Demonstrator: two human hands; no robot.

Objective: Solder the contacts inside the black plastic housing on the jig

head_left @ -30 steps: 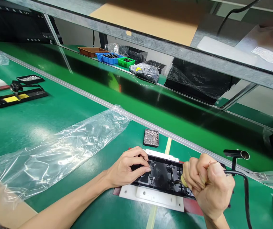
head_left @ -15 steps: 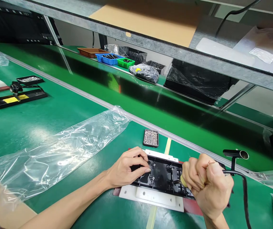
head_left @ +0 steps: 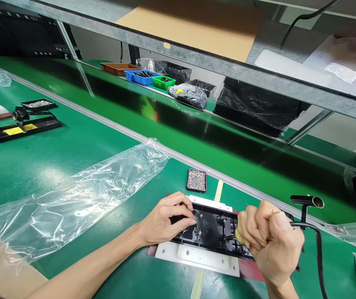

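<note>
A long black plastic part (head_left: 210, 230) with small posts and ribs lies in a white fixture (head_left: 207, 260) on the green bench. My left hand (head_left: 173, 218) rests over the part's left end, its thumb and fingers curled with a gap between them; whether they pinch anything small is hidden. My right hand (head_left: 269, 236) is closed round a corded tool, mostly hidden in the fist. A yellowish bit of the tool (head_left: 238, 236) shows at the fingers, its tip pointing at the part's right half. The black cable (head_left: 320, 253) runs from behind the fist downward.
A small tray of screws (head_left: 196, 180) stands behind the fixture. Clear plastic film (head_left: 81, 199) lies at the left. A metal tube holder (head_left: 307, 202) stands at the right. Behind the rail, bins (head_left: 142, 77) and a wrapped bundle (head_left: 187, 95) sit below a metal shelf (head_left: 196, 52).
</note>
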